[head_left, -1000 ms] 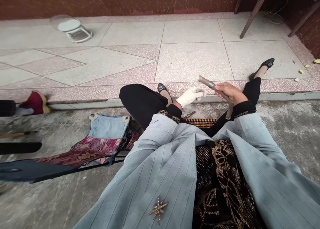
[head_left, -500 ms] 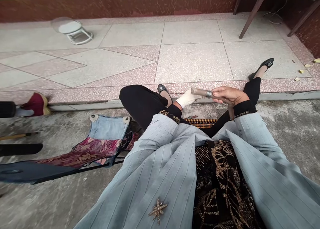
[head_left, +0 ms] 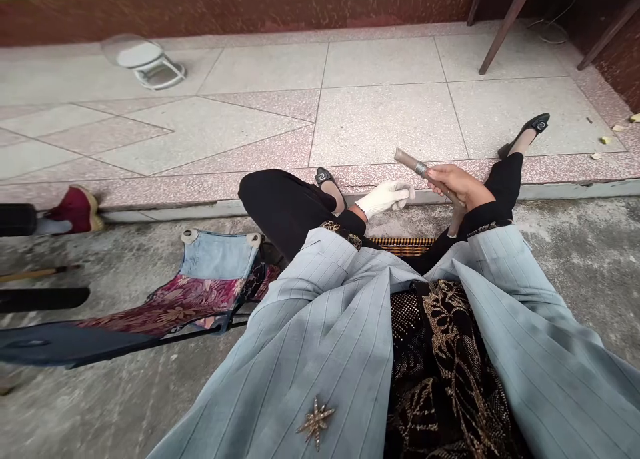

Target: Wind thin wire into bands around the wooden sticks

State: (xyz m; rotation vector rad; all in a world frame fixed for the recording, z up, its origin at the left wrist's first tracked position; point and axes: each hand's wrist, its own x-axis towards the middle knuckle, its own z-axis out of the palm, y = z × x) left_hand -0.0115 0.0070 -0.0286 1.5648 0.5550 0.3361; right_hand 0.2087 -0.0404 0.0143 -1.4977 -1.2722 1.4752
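My right hand (head_left: 457,184) is closed around a brown stick-like tool (head_left: 413,162) bound with silvery wire near the middle. One end points up and left. A bent or branching lower part (head_left: 455,220) shows below my hand, by the wrist. My left hand (head_left: 387,197), in a white knit glove, is just left of and below the tool, apart from it. Its fingers are curled together, and what they hold, if anything, cannot be made out. Under both hands, between my legs, the rim of a yellow-and-black woven basket (head_left: 407,245) shows; my jacket hides the rest.
At my left stands a low folding chair (head_left: 190,295) with floral cloth. Another person's red shoe (head_left: 75,209) is beyond it, by the step edge (head_left: 220,212). A white stool (head_left: 157,65) stands on the tiles, and dark wooden legs (head_left: 507,25) at upper right.
My right hand has tilted the tool so its far end rises, away from my gloved left hand. The left hand has shifted slightly right and lower, its curled fingers now in plain view.
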